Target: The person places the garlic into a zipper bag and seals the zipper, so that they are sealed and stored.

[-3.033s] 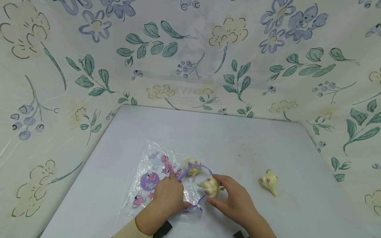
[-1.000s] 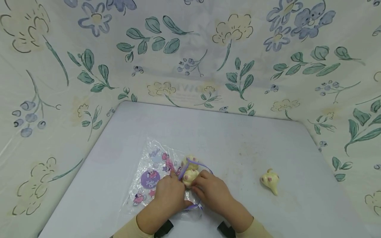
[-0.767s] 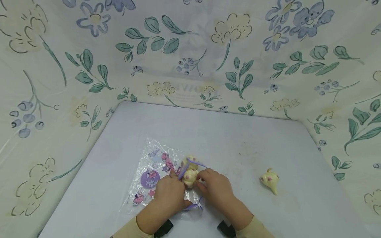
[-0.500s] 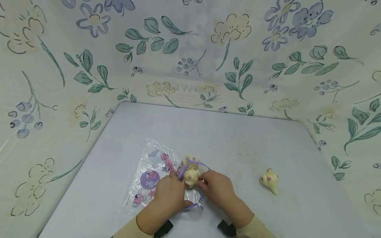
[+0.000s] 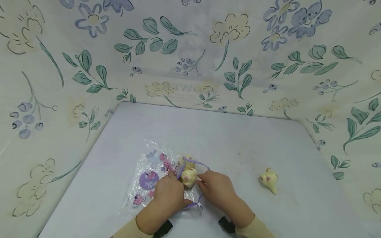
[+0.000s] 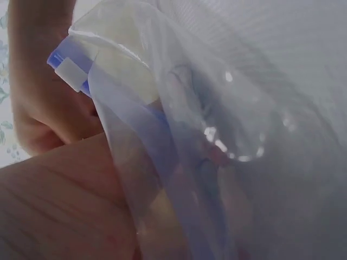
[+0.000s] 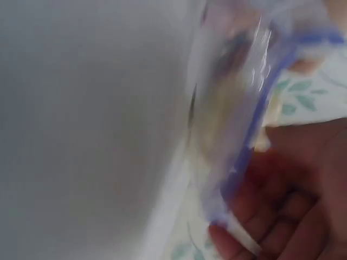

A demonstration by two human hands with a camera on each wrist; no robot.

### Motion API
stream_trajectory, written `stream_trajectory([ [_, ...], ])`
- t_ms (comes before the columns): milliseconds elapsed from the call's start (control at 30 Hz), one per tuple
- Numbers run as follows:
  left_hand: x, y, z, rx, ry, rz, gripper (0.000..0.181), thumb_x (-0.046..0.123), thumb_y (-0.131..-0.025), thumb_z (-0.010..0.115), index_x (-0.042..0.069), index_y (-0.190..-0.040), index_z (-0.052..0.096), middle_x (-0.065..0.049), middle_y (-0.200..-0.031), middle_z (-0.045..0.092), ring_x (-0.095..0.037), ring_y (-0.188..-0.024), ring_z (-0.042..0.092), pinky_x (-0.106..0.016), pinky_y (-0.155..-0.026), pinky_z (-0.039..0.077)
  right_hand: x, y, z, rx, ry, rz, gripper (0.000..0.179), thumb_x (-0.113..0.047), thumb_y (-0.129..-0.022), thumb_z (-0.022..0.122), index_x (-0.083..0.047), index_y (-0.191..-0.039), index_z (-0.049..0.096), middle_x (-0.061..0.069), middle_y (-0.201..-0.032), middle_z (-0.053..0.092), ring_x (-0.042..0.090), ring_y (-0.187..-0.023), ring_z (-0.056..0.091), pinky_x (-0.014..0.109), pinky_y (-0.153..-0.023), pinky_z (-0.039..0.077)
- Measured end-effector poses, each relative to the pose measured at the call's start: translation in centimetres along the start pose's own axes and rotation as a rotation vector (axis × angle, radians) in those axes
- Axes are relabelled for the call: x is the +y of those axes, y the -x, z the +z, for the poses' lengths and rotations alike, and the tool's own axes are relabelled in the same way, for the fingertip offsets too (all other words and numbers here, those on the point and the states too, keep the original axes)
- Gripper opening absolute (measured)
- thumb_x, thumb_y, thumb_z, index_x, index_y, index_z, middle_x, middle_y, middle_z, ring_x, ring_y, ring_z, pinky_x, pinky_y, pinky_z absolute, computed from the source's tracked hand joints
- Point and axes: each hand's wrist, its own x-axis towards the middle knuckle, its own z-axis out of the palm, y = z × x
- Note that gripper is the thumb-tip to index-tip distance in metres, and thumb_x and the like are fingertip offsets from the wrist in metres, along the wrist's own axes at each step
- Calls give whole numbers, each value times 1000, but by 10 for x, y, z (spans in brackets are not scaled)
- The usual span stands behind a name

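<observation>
Head view: touches clear bag (image 5: 148, 180) with left hand (image 5: 169, 193), curls right hand (image 5: 218, 188) near cream bulb (image 5: 189, 178). Cannot tell either grip's closure or hold.

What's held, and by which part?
Left hand holds the plastic bag at its purple zip mouth. Right hand is beside the front garlic bulb; can't tell if it's pinched.
</observation>
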Motion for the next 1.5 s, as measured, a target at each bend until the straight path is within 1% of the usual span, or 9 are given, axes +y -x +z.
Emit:
stream_trajectory([
  [167,1,0,0,-5,-27,5,95,82,-57,77,-4,-97,78,-28,-123,68,-32,-77,68,-40,-55,55,22,15,-28,196,-65,14,20,-13,-82,82,-14,-101,79,-9,-79,71,3,-67,62,19,-58,49],
  [333,0,0,1,5,-55,18,97,83,-57,76,-5,-98,77,-27,-122,69,-32,-75,68,-38,-54,54,66,40,-56,287,-4,254,29,-14,-83,82,-8,-111,75,6,-97,75,21,-86,72,36,-70,59],
  [400,-1,-1,1,14,-63,24,96,83,-57,75,-4,-97,78,-27,-122,69,-31,-74,67,-38,-53,53,86,52,-67,235,26,404,42,-20,-86,79,-4,-123,69,17,-114,70,36,-102,68,50,-80,57],
  [500,-2,-2,1,17,-58,23,96,83,-57,76,-5,-96,77,-27,-122,69,-32,-75,68,-38,-54,53,113,67,-80,41,62,636,66,-33,-90,73,1,-142,51,34,-138,51,55,-123,51,67,-91,47],
  [633,-2,-3,0,9,-47,15,96,82,-57,76,-5,-97,77,-28,-124,68,-33,-77,68,-39,-54,53,137,82,-86,-177,16,782,82,-46,-95,65,4,-152,35,43,-147,34,64,-130,39,74,-95,41],
  [767,-2,-3,0,8,-49,17,96,82,-57,76,-5,-98,77,-27,-124,68,-32,-77,68,-39,-54,53,146,90,-82,-224,-58,815,77,-50,-97,61,-1,-152,39,38,-145,43,57,-128,46,68,-94,46],
  [933,-1,-4,-1,6,-46,22,96,82,-58,76,-6,-97,77,-28,-124,68,-32,-78,68,-39,-55,53,147,93,-77,-164,-91,809,72,-43,-94,68,-1,-147,46,35,-136,53,49,-117,57,59,-85,50],
  [1167,-1,-4,2,21,-46,24,90,81,-58,76,-3,-92,79,-26,-122,69,-29,-74,67,-38,-52,52,145,92,-73,-109,-198,792,78,-36,-90,74,-4,-153,40,32,-124,55,39,-102,62,42,-69,55],
  [1500,-1,-3,-1,24,-42,21,96,81,-58,77,-7,-96,77,-28,-121,69,-32,-76,68,-39,-54,53,131,83,-65,-25,-288,666,71,-28,-89,76,-8,-150,46,28,-129,48,39,-111,61,50,-91,56],
])
